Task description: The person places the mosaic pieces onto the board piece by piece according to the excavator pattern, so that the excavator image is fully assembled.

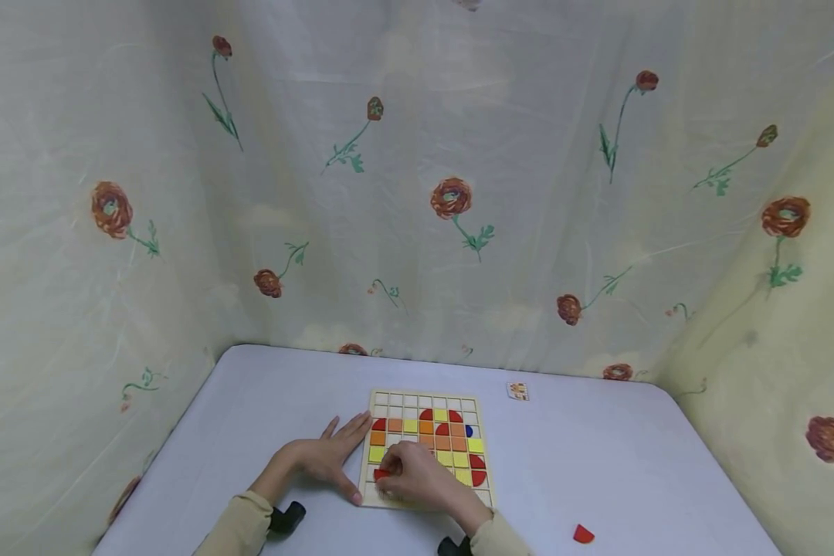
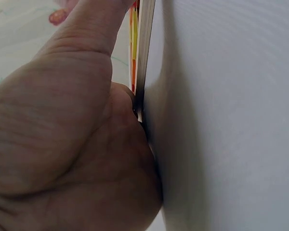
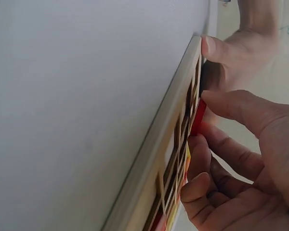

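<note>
A wooden grid board point(image 1: 427, 397) lies on the table, partly filled with red, orange and yellow tiles. My right hand point(image 1: 420, 477) is over its lower left part. Between thumb and fingers it pinches a red tile point(image 3: 198, 118), which is at the board's surface in the right wrist view; whether it sits in a cell I cannot tell. My left hand point(image 1: 330, 454) has its fingers spread, with thumb and fingertips against the board's left edge. In the left wrist view the palm and thumb point(image 2: 82, 82) hide most of the board.
A loose red quarter-round tile point(image 1: 584, 533) lies to the right, near the front. A small printed card point(image 1: 517, 391) is behind the board to the right. The white table point(image 1: 598, 440) backs onto a flowered curtain point(image 1: 514, 293).
</note>
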Demonstrator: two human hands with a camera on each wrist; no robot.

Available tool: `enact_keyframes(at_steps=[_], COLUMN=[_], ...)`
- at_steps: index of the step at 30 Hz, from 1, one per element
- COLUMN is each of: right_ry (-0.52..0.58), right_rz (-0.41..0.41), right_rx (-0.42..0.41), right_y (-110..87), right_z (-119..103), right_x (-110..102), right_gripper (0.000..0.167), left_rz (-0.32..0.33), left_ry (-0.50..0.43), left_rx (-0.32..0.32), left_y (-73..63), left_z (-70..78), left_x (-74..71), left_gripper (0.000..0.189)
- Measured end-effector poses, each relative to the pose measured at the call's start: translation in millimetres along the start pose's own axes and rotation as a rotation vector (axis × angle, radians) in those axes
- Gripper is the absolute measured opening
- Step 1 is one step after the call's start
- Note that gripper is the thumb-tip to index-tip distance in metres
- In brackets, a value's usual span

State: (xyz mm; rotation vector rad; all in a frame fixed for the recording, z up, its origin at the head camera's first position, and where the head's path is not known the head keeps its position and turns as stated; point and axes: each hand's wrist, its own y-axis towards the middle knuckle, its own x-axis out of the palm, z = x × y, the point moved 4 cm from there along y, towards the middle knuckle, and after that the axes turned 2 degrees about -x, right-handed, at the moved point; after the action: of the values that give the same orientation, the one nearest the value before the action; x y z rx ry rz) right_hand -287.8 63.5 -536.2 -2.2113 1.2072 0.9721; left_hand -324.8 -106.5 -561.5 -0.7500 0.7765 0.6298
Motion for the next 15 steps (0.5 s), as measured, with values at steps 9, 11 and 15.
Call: enact_keyframes(at_steps=[9, 11, 15], right_ry=[-0.047, -0.045, -0.028], right_rz=[0.016, 0.021, 0.033], right_rx=[0.013, 0.018, 0.017], right_y=[13.4, 14.2, 13.9], right_z=[-5.3, -5.2, -4.9], right_x=[7.7, 8.0, 8.2], right_gripper=[0.015, 0.013, 0.011], left_rz=[-0.010, -0.009, -0.011], left_ry=[-0.005, -0.006, -0.014], left_rx=[0.011, 0.011, 0.008], left_y=[0.0, 0.6, 0.8], left_z=[-1.8, -2.5, -2.6], left_x=[1.1, 1.0, 0.4], left_gripper=[0.126, 0.126, 0.127])
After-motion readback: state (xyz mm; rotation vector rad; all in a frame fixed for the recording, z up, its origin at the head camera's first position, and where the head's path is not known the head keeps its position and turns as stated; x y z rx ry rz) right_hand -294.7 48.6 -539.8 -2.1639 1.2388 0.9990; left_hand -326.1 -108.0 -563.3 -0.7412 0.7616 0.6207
